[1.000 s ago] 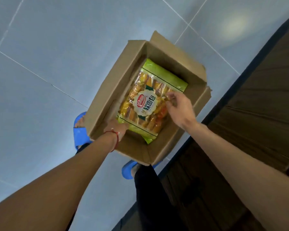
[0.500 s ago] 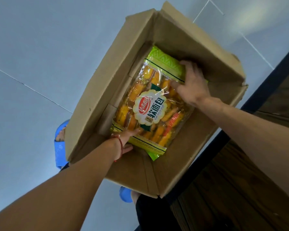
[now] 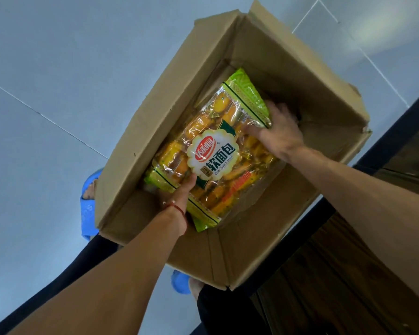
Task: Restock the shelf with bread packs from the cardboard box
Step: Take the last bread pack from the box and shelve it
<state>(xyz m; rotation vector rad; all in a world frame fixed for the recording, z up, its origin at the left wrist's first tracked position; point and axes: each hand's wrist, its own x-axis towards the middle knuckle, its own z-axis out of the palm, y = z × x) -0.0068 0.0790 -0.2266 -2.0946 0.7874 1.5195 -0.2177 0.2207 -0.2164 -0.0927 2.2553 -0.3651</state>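
Note:
An open cardboard box (image 3: 140,146) stands on the floor below me. Inside it lies a clear bread pack (image 3: 211,153) with green ends and a white label, full of yellow-wrapped rolls. My left hand (image 3: 179,192), with a red string at the wrist, grips the pack's near edge, thumb on top and fingers hidden beneath. My right hand (image 3: 278,131) grips the far right edge of the pack, thumb across its top and fingers curled down its side. The pack is tilted, its near end raised off the box floor.
The box sits on pale grey floor tiles (image 3: 46,68). A dark wooden shelf unit (image 3: 348,274) with a black edge runs along the right. My feet in blue slippers (image 3: 87,206) stand just behind the box's near wall.
The view has closed in on the box. My right hand slid to the pack's far right edge and my left hand moved under its near edge; the pack has tilted up.

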